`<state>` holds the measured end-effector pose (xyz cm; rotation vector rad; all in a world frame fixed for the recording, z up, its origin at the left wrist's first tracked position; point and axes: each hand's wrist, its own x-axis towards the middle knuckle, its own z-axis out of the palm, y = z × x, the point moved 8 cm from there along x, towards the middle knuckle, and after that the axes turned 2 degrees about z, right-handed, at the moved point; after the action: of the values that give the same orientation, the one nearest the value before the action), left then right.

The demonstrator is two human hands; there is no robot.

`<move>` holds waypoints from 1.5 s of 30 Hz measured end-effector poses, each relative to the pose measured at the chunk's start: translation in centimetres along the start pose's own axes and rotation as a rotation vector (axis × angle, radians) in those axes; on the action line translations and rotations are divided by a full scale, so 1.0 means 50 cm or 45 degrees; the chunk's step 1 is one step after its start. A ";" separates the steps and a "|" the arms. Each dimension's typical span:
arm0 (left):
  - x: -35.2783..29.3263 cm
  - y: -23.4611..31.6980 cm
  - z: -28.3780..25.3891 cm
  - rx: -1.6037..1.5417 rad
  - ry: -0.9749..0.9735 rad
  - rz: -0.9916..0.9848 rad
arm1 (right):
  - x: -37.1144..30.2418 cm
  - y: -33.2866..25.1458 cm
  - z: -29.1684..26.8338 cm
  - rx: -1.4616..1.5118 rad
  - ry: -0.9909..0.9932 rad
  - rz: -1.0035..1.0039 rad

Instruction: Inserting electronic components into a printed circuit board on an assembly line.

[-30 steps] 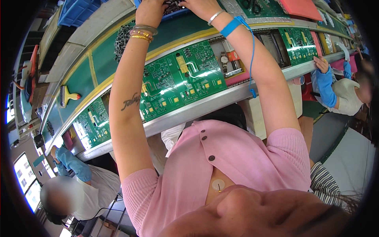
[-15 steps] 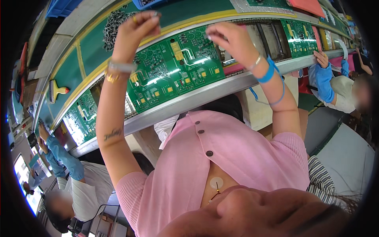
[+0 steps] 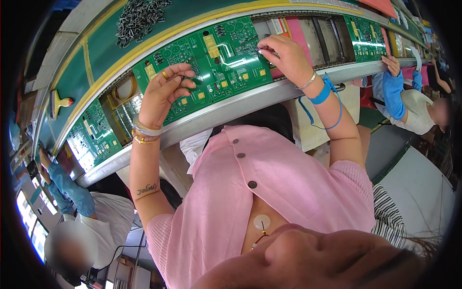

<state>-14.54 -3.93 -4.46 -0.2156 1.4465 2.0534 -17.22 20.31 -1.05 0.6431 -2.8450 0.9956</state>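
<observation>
A large green circuit board [image 3: 231,55] lies on the rail line before me, with yellow pads, white traces and small parts on it. My left hand [image 3: 166,94] hovers over the board's left half, its fingers curled together; whatever they hold is too small to make out. At the board's upper right edge my right hand [image 3: 285,57] pinches with thumb and forefinger, close to the board's surface. What lies between those fingertips cannot be made out. Beyond the board, a heap of small dark wire-leaded parts [image 3: 137,21] rests on the green bench.
A metal rail [image 3: 216,110] runs along the near side. More boards lie on the line to the left [image 3: 94,137] and right [image 3: 365,41]. A yellow-handled brush [image 3: 60,103] lies far left. Co-workers sit on both sides, and a blue cord hangs from my right wrist.
My left hand has come from beside the heap of parts, nearer to me, over the board. The right hand has lowered slightly to the board's right edge. The whole view has shifted a little.
</observation>
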 end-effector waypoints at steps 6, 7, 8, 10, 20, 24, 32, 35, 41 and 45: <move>-0.005 -0.028 -0.028 -0.236 -0.234 0.061 | 0.000 -0.019 0.002 -0.076 -0.014 -0.060; -0.008 -0.023 -0.010 -0.240 -0.232 0.060 | -0.001 -0.019 0.003 -0.077 -0.019 -0.059; -0.009 -0.015 0.000 -0.163 -0.038 0.049 | -0.004 -0.020 0.005 -0.112 -0.023 -0.064; -0.012 -0.013 -0.008 -0.085 0.158 0.035 | -0.005 -0.021 0.006 -0.146 -0.029 -0.068; -0.018 -0.045 -0.047 -0.101 -0.169 0.089 | 0.109 -0.002 -0.036 -0.238 -0.155 -0.027; -0.029 -0.035 -0.041 -0.113 -0.149 0.082 | 0.252 -0.055 -0.144 -0.337 0.278 -0.217; -0.043 -0.028 -0.033 0.112 0.152 0.207 | 0.377 -0.023 -0.095 -0.730 0.246 -0.107; -0.070 -0.032 -0.072 0.279 0.314 0.205 | 0.410 -0.036 -0.046 -0.608 0.380 -0.159; -0.057 0.039 -0.006 1.293 0.531 0.551 | 0.399 0.019 -0.072 -0.733 0.501 -0.205; -0.059 0.056 0.020 1.662 0.548 0.849 | 0.405 0.013 -0.061 -0.790 0.471 -0.147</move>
<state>-13.57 -4.77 -0.47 0.4470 3.0869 1.0328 -36.20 15.24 4.82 0.4821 -2.5318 0.1552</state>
